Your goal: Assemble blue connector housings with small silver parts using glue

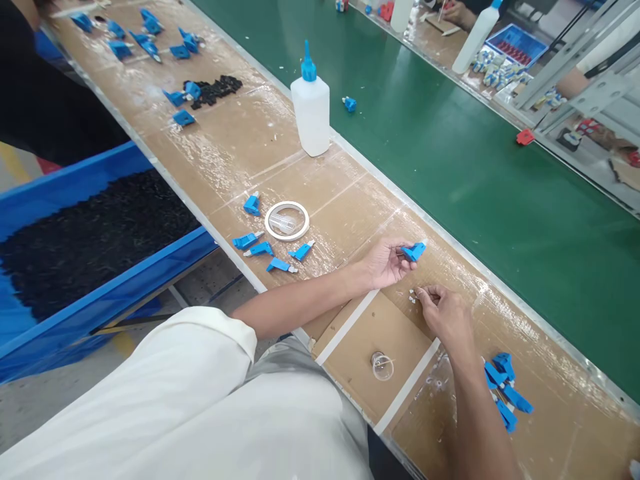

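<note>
My left hand holds a small blue plastic part with a whitish tip between thumb and fingers, just above the cardboard-covered bench. Lower and to the right, my right hand has its thumb and forefinger pinched together at the bench surface. Its fingertips are right beside a few tiny white pieces; whether one is between them I cannot make out. A small clear cup with a thin stick in it stands on a taped cardboard sheet in front of me. By my right forearm lies a pile of blue parts.
Several blue parts lie left around a tape roll. A white squeeze bottle stands at the edge of the green belt. A blue bin of black pieces sits lower left. A co-worker's hand shows across the belt.
</note>
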`<state>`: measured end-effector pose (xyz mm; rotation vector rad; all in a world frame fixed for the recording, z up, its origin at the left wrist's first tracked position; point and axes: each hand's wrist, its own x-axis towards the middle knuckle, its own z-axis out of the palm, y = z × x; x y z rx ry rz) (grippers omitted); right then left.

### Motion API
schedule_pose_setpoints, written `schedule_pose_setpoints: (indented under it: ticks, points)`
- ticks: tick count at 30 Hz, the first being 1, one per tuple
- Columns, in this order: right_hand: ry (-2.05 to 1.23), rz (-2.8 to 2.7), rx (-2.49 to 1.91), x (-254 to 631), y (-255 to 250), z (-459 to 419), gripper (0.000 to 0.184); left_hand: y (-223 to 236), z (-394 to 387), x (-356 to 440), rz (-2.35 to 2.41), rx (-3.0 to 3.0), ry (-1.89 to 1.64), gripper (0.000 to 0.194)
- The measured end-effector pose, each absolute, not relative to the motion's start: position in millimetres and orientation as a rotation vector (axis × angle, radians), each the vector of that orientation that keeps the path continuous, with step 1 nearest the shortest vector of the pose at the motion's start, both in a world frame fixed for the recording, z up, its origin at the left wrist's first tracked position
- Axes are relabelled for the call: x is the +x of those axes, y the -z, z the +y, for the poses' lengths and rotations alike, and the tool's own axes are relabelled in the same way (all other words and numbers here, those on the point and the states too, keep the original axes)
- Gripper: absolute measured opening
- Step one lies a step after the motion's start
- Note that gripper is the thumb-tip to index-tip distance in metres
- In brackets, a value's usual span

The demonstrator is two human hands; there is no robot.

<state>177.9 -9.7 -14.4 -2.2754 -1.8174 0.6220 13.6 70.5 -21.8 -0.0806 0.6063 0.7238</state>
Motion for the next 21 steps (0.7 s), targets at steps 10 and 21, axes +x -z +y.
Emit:
schedule_pose_setpoints:
  ticks: [10,21]
  points:
    - [-0.415,-2.125,-2.413,166.4,-0.5,2.5,0.021,13.2,62.4,14.8,0.553,0.034,-0.716,0.025]
    - [-0.232,-2.280,-2.440,154.3,-10.3,12.8,0.018,7.0,59.8,12.9,0.511,0.047,-0.706,0.024]
